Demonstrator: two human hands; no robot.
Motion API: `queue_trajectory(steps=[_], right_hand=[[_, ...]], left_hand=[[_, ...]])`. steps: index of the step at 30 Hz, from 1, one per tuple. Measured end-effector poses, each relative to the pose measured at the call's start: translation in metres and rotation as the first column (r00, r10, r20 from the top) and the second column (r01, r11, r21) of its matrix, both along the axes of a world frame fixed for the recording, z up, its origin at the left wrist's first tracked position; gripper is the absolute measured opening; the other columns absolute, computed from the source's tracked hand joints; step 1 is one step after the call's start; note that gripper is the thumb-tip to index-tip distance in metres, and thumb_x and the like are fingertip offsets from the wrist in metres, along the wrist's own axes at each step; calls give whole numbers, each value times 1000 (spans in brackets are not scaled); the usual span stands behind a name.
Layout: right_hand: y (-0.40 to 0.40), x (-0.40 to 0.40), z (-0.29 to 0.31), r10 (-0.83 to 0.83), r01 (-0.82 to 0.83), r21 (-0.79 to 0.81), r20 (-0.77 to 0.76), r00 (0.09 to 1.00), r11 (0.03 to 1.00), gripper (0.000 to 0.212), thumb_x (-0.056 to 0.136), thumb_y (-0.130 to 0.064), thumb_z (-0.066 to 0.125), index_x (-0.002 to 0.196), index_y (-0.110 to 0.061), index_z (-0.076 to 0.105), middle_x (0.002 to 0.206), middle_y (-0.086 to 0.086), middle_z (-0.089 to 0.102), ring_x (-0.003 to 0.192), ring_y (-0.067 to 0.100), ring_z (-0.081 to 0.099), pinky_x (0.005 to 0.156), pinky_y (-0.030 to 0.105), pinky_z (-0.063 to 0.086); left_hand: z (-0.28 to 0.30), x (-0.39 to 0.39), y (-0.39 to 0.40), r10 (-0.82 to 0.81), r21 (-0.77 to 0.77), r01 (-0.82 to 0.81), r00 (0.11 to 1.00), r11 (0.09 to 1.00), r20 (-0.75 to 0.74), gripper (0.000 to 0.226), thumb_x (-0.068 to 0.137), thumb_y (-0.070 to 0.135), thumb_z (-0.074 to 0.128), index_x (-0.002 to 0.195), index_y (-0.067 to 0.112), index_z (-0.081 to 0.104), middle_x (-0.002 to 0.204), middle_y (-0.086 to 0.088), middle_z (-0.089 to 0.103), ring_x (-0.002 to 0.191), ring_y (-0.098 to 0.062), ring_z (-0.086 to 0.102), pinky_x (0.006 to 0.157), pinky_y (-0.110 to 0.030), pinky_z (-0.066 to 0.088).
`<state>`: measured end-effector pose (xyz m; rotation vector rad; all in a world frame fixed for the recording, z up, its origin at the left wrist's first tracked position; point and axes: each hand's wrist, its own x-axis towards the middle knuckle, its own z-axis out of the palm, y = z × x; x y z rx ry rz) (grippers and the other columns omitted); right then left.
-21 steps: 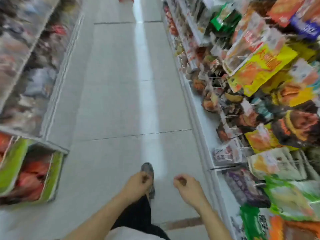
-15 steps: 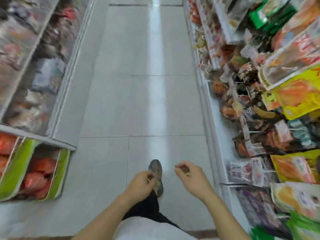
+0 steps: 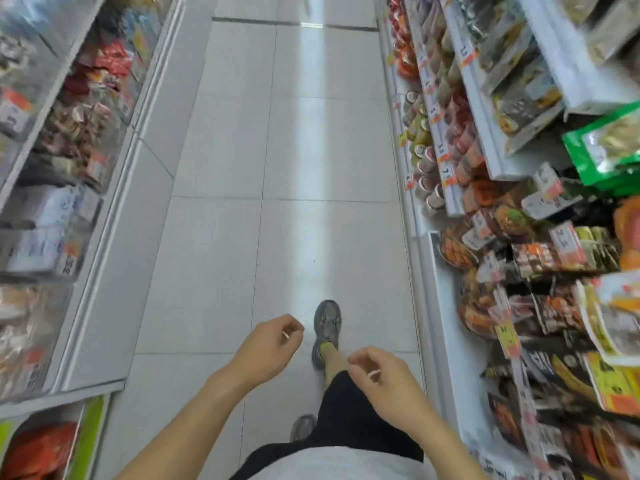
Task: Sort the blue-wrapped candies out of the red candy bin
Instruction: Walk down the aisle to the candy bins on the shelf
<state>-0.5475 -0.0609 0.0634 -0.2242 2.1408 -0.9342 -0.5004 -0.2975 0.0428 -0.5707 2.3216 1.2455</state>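
I stand in a shop aisle and both arms reach out in front of my waist. My left hand (image 3: 268,346) hangs over the floor with its fingers loosely curled, and I see nothing in it. My right hand (image 3: 384,379) is just right of my leg, also loosely curled, with nothing visible in it. At the lower left corner a bin (image 3: 90,434) with green dividers holds red-wrapped packs (image 3: 38,452). It lies well left of my left hand. No blue-wrapped candy shows in this view.
A grey tiled floor (image 3: 294,168) runs ahead between two rows of shelves. The right shelves (image 3: 446,306) carry hanging snack bags with price tags, and the left shelves (image 3: 114,237) hold blurred packs. My grey shoe (image 3: 326,327) is a step ahead.
I have walked forward along the aisle. The green-edged bin has slid into the lower left corner. My hands have drifted slightly apart and stay loosely curled.
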Motion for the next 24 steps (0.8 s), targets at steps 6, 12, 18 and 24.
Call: queue_trajectory(steps=[6,12,18,24], right_hand=[[-87,-189,-15,15,-13,-46,44,999,999,10,95,-25,61,99,-32,67,94,-16,70,90,-7,62,78,14,49],[-205,-372,0,119,-119,-69,-6,993,990,9,95,-33,60,102,-33,66,97,-16,68,92,-5,61,80,13,48],[-338,-538,0,146,-149,-75,-48,988,986,8,94,-33,61,100,-32,67,94,-14,68,86,-2,62,77,17,50],[-437,-679,17,67,-70,-43,-48,997,997,8,95,-33,60,101,-34,66,96,-17,68,89,-7,61,75,10,48]], left_hand=[[4,-152,-75,40,4,-40,996,999,77,17,99,32,50,106,26,64,101,16,64,86,-3,61,74,-14,47],[11,-285,-168,170,20,-172,982,985,82,13,99,33,50,99,32,63,96,18,66,82,2,61,69,-9,45],[-8,-437,-288,207,29,-210,975,977,79,16,98,37,50,100,30,64,94,14,67,83,-1,61,72,-16,48],[5,-607,-414,142,-1,-142,990,990,21,15,98,31,50,99,27,65,95,14,66,82,0,60,66,-9,43]])
